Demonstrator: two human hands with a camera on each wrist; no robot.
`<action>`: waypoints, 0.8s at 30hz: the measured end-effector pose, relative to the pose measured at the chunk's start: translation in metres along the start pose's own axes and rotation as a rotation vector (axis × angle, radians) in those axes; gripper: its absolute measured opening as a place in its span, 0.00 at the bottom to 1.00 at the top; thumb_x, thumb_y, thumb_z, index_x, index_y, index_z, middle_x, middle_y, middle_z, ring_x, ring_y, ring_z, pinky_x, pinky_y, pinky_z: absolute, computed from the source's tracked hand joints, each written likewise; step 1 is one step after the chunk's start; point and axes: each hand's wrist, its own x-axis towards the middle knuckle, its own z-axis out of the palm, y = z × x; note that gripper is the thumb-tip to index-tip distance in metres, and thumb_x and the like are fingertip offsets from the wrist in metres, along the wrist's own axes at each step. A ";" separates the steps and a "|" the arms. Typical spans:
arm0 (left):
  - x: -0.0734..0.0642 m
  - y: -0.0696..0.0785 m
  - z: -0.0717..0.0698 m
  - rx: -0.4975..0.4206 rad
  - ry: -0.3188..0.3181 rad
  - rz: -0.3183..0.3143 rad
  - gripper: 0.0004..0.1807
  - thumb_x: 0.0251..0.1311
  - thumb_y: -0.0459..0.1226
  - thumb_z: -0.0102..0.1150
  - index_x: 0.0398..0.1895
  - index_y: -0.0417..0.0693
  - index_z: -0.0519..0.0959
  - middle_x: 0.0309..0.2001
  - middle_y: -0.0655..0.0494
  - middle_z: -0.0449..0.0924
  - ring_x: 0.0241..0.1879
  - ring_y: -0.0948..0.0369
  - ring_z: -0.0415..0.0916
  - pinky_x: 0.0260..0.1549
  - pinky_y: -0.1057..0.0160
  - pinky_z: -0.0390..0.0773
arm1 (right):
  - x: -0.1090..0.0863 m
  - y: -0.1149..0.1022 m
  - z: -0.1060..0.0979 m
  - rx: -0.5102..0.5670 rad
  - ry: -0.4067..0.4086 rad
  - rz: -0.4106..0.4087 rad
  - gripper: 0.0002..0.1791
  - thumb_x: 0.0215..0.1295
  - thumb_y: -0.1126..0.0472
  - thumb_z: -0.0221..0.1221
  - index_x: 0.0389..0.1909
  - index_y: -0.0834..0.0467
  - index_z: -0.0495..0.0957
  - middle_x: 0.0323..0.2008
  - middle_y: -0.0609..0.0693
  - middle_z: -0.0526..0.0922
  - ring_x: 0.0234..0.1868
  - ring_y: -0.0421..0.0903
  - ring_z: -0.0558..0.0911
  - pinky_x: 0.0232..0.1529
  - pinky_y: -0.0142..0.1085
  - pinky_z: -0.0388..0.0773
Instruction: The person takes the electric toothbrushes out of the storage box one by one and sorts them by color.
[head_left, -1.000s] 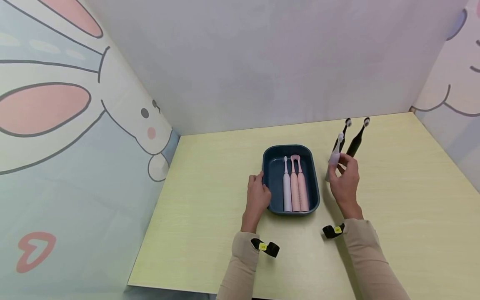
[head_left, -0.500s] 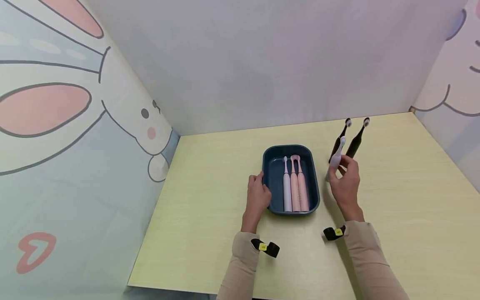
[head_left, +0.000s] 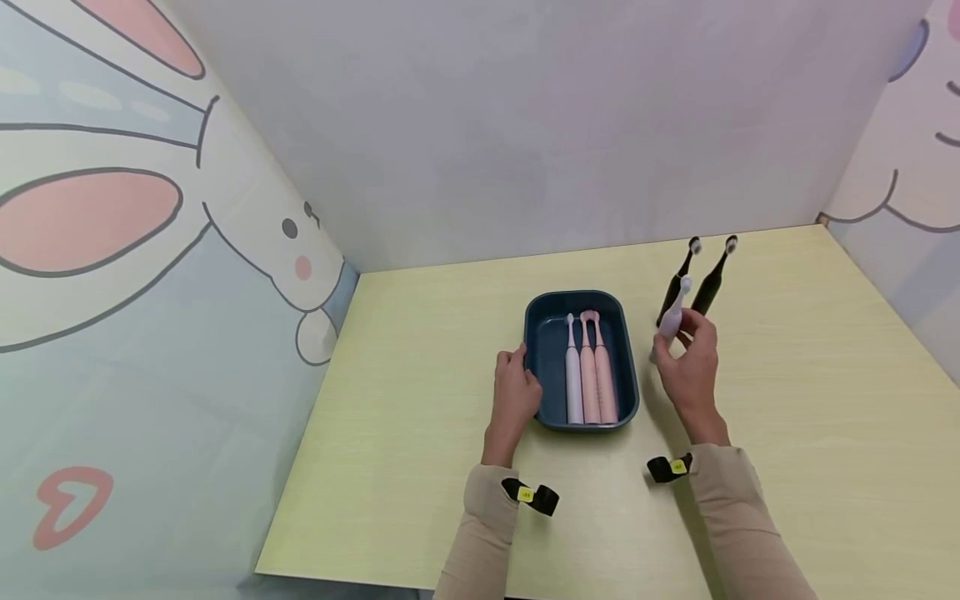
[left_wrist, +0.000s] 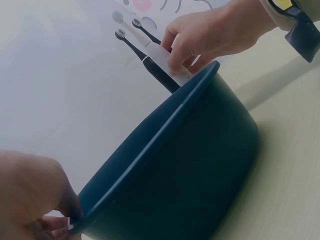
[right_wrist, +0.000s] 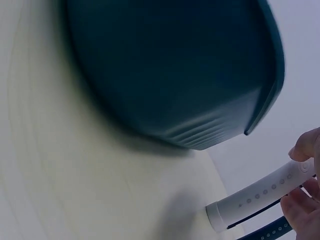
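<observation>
My left hand (head_left: 516,390) grips the left rim of a dark blue plastic tray (head_left: 550,358). Inside lie a pale lilac electric toothbrush (head_left: 573,385) and two pink ones, the nearer pink toothbrush (head_left: 589,387) beside another pink toothbrush (head_left: 606,385), heads away from me. To the tray's right, my right hand (head_left: 692,371) pinches a pale electric toothbrush (right_wrist: 265,195) by its handle between thumb and fingers. It stands nearly upright, head up, leaning slightly. Whether its base touches the table cannot be told.
Just behind the right hand stand two black electric toothbrushes, a left black toothbrush (head_left: 672,293) and a right black toothbrush (head_left: 708,287). The pale wooden table (head_left: 405,400) meets a grey back wall (head_left: 525,150). A rabbit-printed wall (head_left: 150,350) rises at the left.
The pale toothbrush in my right hand has sunk a little and its head has shifted slightly right. My left hand and the tray have stayed in place.
</observation>
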 end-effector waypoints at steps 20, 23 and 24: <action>0.002 -0.001 0.001 0.000 0.005 -0.003 0.26 0.67 0.30 0.44 0.70 0.44 0.64 0.55 0.46 0.67 0.48 0.55 0.69 0.50 0.57 0.73 | -0.035 -0.060 -0.026 0.184 -0.008 0.155 0.34 0.55 0.73 0.62 0.63 0.63 0.62 0.53 0.52 0.72 0.51 0.42 0.75 0.52 0.24 0.72; 0.002 -0.002 0.002 0.001 0.006 0.001 0.26 0.67 0.30 0.44 0.70 0.44 0.64 0.55 0.46 0.67 0.49 0.55 0.69 0.50 0.57 0.73 | -0.045 -0.068 -0.016 0.208 -0.079 0.101 0.32 0.55 0.74 0.62 0.62 0.66 0.63 0.52 0.57 0.72 0.50 0.46 0.75 0.51 0.23 0.72; 0.002 -0.002 0.002 0.002 0.006 0.001 0.26 0.67 0.30 0.44 0.70 0.44 0.64 0.55 0.46 0.67 0.49 0.55 0.69 0.50 0.57 0.73 | -0.048 -0.070 -0.012 0.205 -0.113 0.089 0.32 0.55 0.74 0.62 0.62 0.66 0.63 0.52 0.58 0.72 0.50 0.47 0.75 0.51 0.23 0.72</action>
